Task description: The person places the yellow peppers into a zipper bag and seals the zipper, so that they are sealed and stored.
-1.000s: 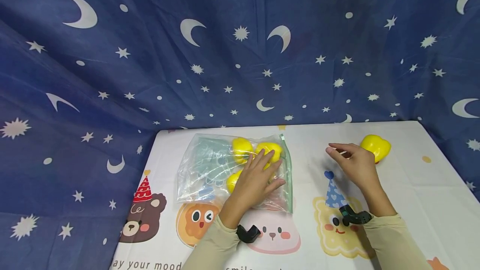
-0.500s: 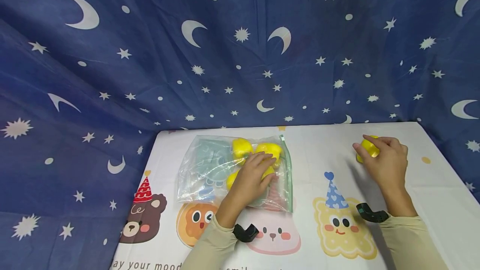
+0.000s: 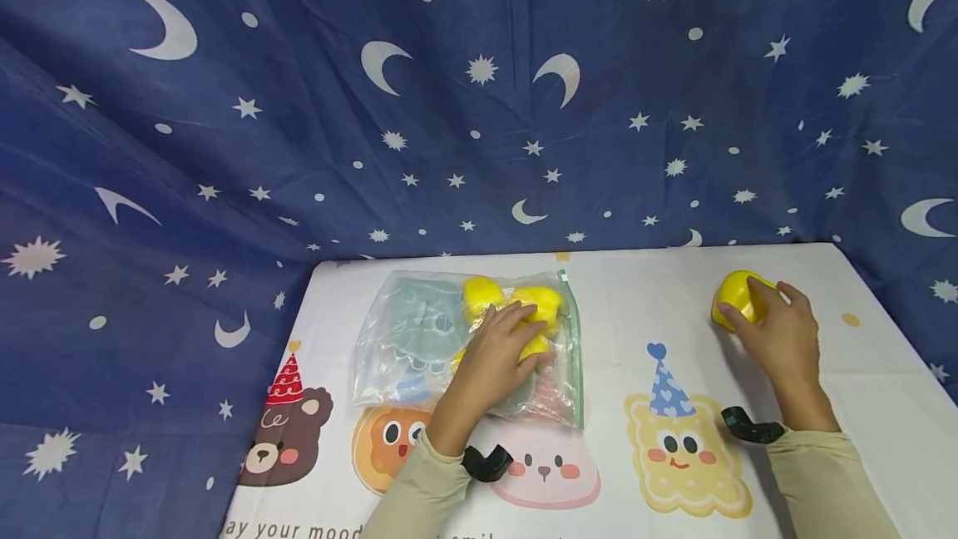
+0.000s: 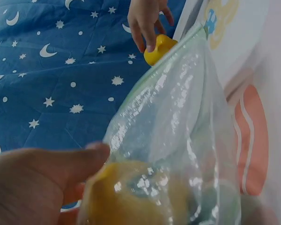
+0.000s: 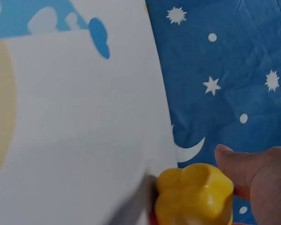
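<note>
The right hand (image 3: 789, 348) held a yellow pepper (image 3: 738, 294) at the far right of the white surface (image 3: 651, 298), thumb on one side and fingers on the other, parted by the pepper's width. In the right wrist view the pepper's rounded lobes bulged to the left, away from the thumb. It looked nearly as broad as long, so its long axis could not be told, nor whether it touched the surface.

Well to the left lay a clear bag (image 3: 372, 356), its longer side running left to right in the head view and its green zip edge (image 3: 577, 364) facing right, towards the held pepper. Several yellow peppers (image 3: 482, 296) were grouped inside, nearer the zip edge. The left hand (image 3: 490, 360) rested over them on the bag, loosely open with fingers apart. A blue star-and-moon cloth (image 3: 479, 123) hung behind.
</note>
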A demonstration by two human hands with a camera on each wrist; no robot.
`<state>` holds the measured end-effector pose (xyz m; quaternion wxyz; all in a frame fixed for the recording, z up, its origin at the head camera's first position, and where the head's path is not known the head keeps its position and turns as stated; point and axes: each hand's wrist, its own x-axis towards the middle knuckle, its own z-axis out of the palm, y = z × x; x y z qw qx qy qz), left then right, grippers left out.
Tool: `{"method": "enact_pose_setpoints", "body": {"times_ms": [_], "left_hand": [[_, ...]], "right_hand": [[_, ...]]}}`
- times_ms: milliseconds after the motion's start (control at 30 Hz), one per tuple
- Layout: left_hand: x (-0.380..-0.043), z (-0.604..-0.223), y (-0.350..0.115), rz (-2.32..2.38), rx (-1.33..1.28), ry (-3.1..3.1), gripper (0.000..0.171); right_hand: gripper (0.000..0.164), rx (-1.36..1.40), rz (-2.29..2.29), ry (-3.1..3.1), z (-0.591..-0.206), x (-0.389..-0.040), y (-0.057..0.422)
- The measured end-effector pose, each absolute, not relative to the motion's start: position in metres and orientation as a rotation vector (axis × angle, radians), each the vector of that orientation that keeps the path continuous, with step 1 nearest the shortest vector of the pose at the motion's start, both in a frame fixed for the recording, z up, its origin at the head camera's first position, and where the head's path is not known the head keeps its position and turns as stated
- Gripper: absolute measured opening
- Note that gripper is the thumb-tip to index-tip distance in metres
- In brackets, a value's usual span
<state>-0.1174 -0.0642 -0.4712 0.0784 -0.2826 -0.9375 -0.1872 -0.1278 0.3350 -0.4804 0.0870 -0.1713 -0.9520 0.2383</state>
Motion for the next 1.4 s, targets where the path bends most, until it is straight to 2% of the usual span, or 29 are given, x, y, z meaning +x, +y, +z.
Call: {"method": "enact_pose_setpoints", "body": {"times_ms": [300,533,733,933,1400], "left_hand": [[-0.114,-0.477,-0.067,-0.457,-0.988,-2.908,0.069],[-0.109,-0.483,-0.056,-0.187,-0.976,-2.907,0.089],[-0.108,-0.491,-0.050,-0.075,-0.919,-2.889,0.096],[-0.110,-0.494,-0.050,-0.058,-0.864,-2.882,0.095],[-0.117,-0.492,-0.055,-0.186,-0.827,-2.912,0.073]], "right_hand": [[0.074,-0.529,0.778,-2.807,-0.491,-0.129,0.339],[0.077,-0.556,0.789,-2.825,-0.492,-0.129,0.339],[0.077,-0.559,0.801,-2.825,-0.495,-0.130,0.339],[0.076,-0.556,0.798,-2.809,-0.497,-0.131,0.338],[0.075,-0.550,0.808,-2.760,-0.501,-0.130,0.339]]}}
